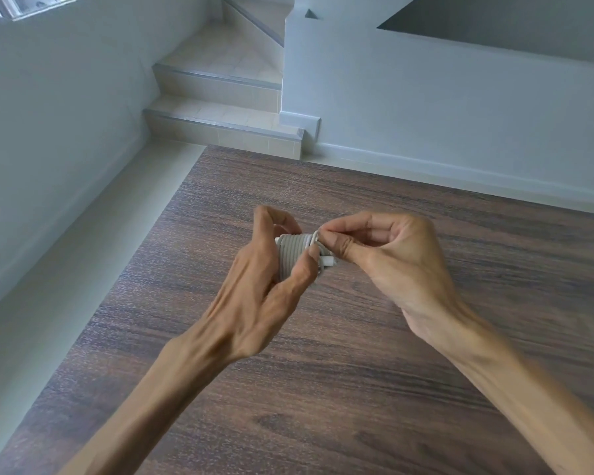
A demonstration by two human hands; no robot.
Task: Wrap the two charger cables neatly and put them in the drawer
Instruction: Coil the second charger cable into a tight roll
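Observation:
A white charger cable [293, 255] is wound into a tight coil of several turns, held above the dark wooden table [357, 389]. My left hand [264, 286] grips the coil, thumb across its front and fingers behind it. My right hand [388, 258] pinches the cable's loose end at the coil's right side between thumb and forefinger. A small white plug tip [327, 261] sticks out under that pinch. Only one cable shows in the head view, and no drawer is in sight.
The table's left edge runs along a pale floor strip [93, 255] beside a white wall. Tiled steps [220, 125] rise beyond the far edge, with a white low wall [443, 108] to their right.

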